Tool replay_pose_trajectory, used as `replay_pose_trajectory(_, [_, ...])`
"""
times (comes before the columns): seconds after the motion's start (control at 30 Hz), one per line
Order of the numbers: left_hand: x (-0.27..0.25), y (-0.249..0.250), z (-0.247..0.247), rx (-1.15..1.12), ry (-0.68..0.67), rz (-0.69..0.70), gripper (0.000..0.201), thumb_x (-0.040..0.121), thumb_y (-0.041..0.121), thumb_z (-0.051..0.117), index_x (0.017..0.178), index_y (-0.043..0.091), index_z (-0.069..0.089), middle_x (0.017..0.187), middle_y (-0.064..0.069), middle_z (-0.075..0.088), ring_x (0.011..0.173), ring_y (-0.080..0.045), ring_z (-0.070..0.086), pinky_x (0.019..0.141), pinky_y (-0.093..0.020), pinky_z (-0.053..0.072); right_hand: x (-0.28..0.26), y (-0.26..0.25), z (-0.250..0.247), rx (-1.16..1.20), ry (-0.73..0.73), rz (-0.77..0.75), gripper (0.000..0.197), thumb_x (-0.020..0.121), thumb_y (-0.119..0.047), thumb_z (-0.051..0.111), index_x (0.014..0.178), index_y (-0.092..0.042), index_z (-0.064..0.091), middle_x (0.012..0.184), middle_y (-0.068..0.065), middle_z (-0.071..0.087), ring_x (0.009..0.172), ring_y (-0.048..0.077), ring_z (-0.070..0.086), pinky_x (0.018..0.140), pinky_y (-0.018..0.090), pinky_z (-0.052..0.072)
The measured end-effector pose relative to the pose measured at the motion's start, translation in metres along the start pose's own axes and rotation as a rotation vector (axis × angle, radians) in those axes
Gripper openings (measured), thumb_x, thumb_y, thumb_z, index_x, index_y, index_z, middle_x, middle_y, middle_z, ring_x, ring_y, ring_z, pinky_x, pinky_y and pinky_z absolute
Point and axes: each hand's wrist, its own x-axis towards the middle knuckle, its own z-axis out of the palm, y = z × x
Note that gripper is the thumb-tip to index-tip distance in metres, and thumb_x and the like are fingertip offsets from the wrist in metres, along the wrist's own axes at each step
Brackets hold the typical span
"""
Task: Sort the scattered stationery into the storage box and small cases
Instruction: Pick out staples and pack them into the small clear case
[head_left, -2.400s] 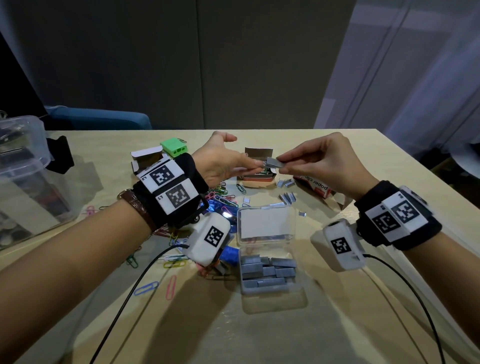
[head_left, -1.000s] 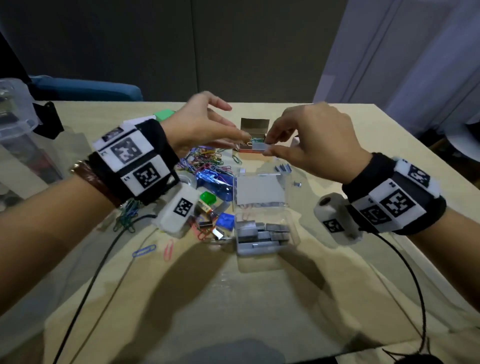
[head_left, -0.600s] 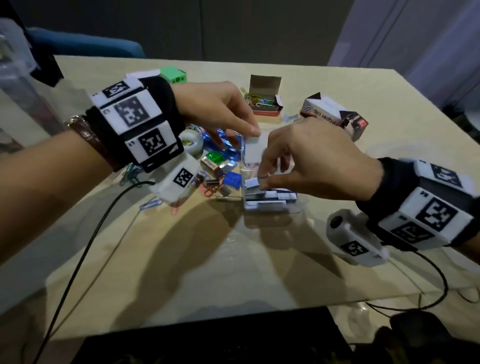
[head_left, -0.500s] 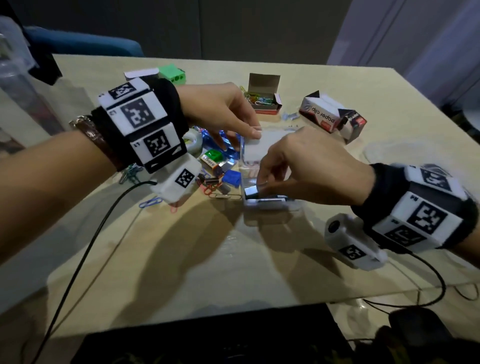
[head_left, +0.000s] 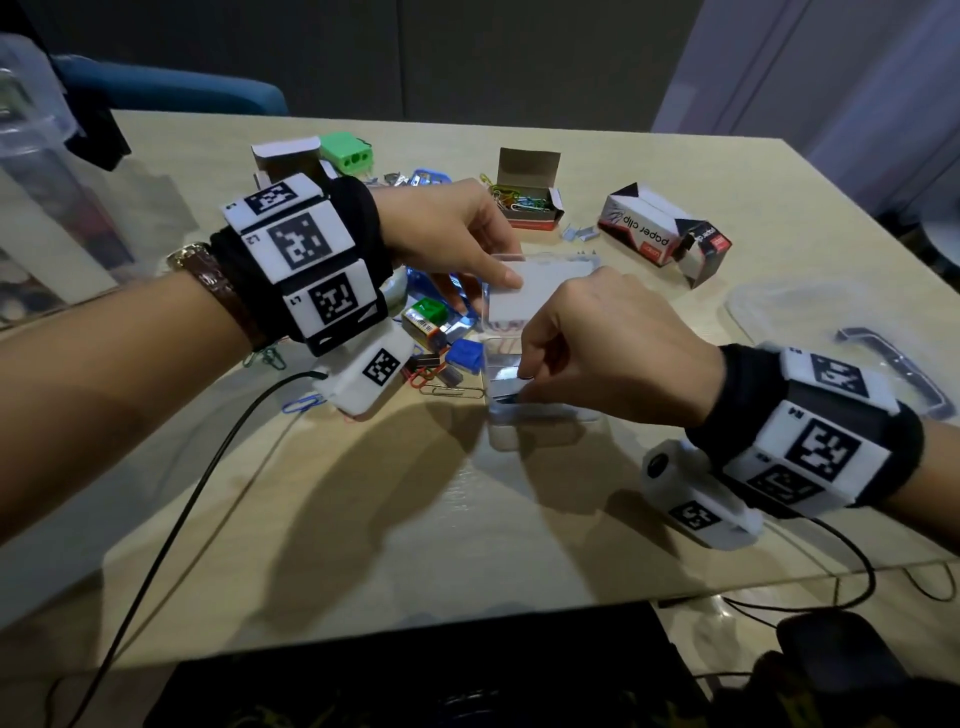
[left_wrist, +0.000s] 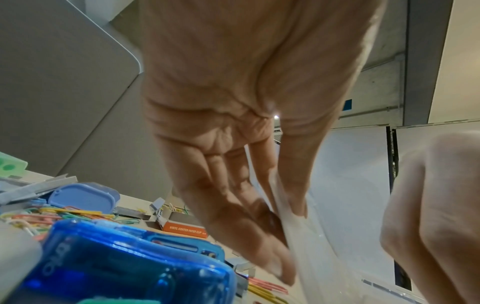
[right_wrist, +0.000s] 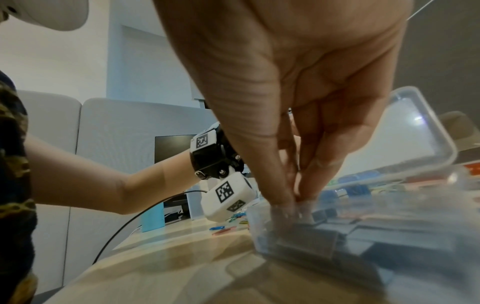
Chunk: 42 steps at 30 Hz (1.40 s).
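Your right hand (head_left: 613, 343) reaches down into the small clear case (head_left: 540, 413) in the middle of the table (head_left: 467, 519), thumb and fingertips (right_wrist: 285, 197) pinched together on a grey strip of staples (head_left: 506, 387) at the case's near left corner. From the right wrist the strip sits low among the other staple strips (right_wrist: 376, 228) already lying in the case, and your fingertips press against it through the clear wall.

Your left hand (head_left: 452, 228) grips the raised lid (head_left: 540, 291) of that case, thumb on one face and fingers behind, holding it upright and open. The left wrist view shows the thin white edge of the lid clamped between thumb and fingers (left_wrist: 249, 205).

Just left of the case lies the scattered pile: a translucent blue stapler (left_wrist: 124, 265), a green-topped small item (head_left: 428, 312), a blue piece (head_left: 465, 356), loose coloured paper clips (left_wrist: 59, 214) and a silver clip (head_left: 449, 391).

Farther back stands an open red carton of coloured clips (head_left: 527, 205), with a few loose staple strips (head_left: 579, 232) beside it and a white "paper clip" box (head_left: 649, 231) lying on its side to the right. A green block (head_left: 345, 153) sits at the far left. The big clear storage box (head_left: 36, 156) stands at the left table edge; its lid (head_left: 841, 332) lies flat at the right.
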Motion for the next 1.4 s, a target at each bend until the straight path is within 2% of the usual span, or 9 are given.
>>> replay_pose_trajectory(0.2, [0.000, -0.001, -0.001, 0.013, -0.001, -0.007, 0.024, 0.089, 0.019, 0.064, 0.105, 0.001, 0.068, 0.092, -0.018, 0.070, 0.077, -0.021, 0.071, 0.065, -0.028, 0.061, 0.003, -0.001, 0.001, 0.031, 0.008, 0.002, 0.014, 0.073, -0.035, 0.080, 0.070, -0.024, 0.071, 0.064, -0.014, 0.061, 0.066, 0.007, 0.057, 0.059, 0.030, 0.049])
replay_pose_trajectory(0.3, [0.000, 0.000, -0.001, 0.023, -0.007, -0.013, 0.027, 0.089, 0.020, 0.064, 0.107, 0.000, 0.068, 0.094, -0.019, 0.069, 0.079, -0.022, 0.071, 0.068, -0.031, 0.061, 0.005, 0.000, 0.000, 0.041, -0.005, -0.002, 0.017, 0.072, -0.037, 0.081, 0.071, -0.024, 0.071, 0.062, -0.013, 0.060, 0.064, 0.005, 0.057, 0.059, 0.030, 0.050])
replay_pose_trajectory(0.57, [-0.001, 0.000, -0.001, 0.026, -0.023, -0.011, 0.019, 0.090, 0.019, 0.062, 0.099, 0.004, 0.068, 0.088, -0.013, 0.069, 0.081, -0.025, 0.071, 0.074, -0.037, 0.061, 0.007, 0.002, -0.001, 0.049, -0.025, -0.020, 0.026, 0.071, -0.046, 0.081, 0.072, -0.024, 0.068, 0.062, -0.013, 0.060, 0.063, 0.005, 0.058, 0.057, 0.032, 0.052])
replay_pose_trajectory(0.83, [0.001, -0.002, -0.002, 0.012, -0.033, -0.002, 0.019, 0.090, 0.018, 0.062, 0.100, 0.004, 0.068, 0.084, -0.011, 0.069, 0.078, -0.022, 0.070, 0.075, -0.039, 0.060, 0.011, 0.004, 0.003, 0.040, -0.031, -0.016, 0.033, 0.068, -0.057, 0.078, 0.070, -0.026, 0.066, 0.062, -0.012, 0.061, 0.063, 0.003, 0.055, 0.054, 0.027, 0.044])
replay_pose_trajectory(0.93, [0.001, -0.002, -0.002, 0.010, -0.040, -0.001, 0.019, 0.090, 0.018, 0.062, 0.102, 0.004, 0.068, 0.085, -0.011, 0.069, 0.076, -0.020, 0.069, 0.073, -0.036, 0.061, 0.013, 0.006, 0.004, 0.035, -0.026, -0.017, 0.036, 0.065, -0.060, 0.078, 0.071, -0.027, 0.065, 0.064, -0.012, 0.060, 0.062, 0.002, 0.053, 0.052, 0.024, 0.037])
replay_pose_trajectory(1.07, [0.001, -0.001, -0.003, 0.002, -0.044, -0.006, 0.019, 0.091, 0.018, 0.061, 0.102, 0.005, 0.068, 0.084, -0.011, 0.068, 0.074, -0.019, 0.067, 0.067, -0.029, 0.060, 0.015, 0.007, 0.004, 0.049, -0.042, -0.024, 0.036, 0.064, -0.059, 0.079, 0.072, -0.027, 0.066, 0.063, -0.012, 0.061, 0.062, 0.003, 0.055, 0.052, 0.024, 0.038])
replay_pose_trajectory(1.23, [0.001, -0.004, -0.002, -0.013, -0.044, -0.011, 0.021, 0.090, 0.020, 0.062, 0.102, 0.005, 0.069, 0.086, -0.012, 0.072, 0.073, -0.019, 0.069, 0.067, -0.030, 0.060, 0.017, 0.012, -0.001, 0.106, -0.014, 0.002, 0.037, 0.059, -0.060, 0.080, 0.068, -0.026, 0.068, 0.058, -0.013, 0.062, 0.057, 0.000, 0.056, 0.054, 0.027, 0.046])
replay_pose_trajectory(1.4, [0.000, -0.002, -0.003, -0.028, -0.038, -0.020, 0.028, 0.091, 0.031, 0.059, 0.096, 0.006, 0.069, 0.068, 0.002, 0.071, 0.067, -0.015, 0.069, 0.059, -0.024, 0.058, 0.016, 0.011, -0.002, 0.075, -0.015, -0.027, 0.037, 0.060, -0.060, 0.080, 0.067, -0.025, 0.067, 0.058, -0.013, 0.059, 0.056, 0.001, 0.054, 0.052, 0.024, 0.043])
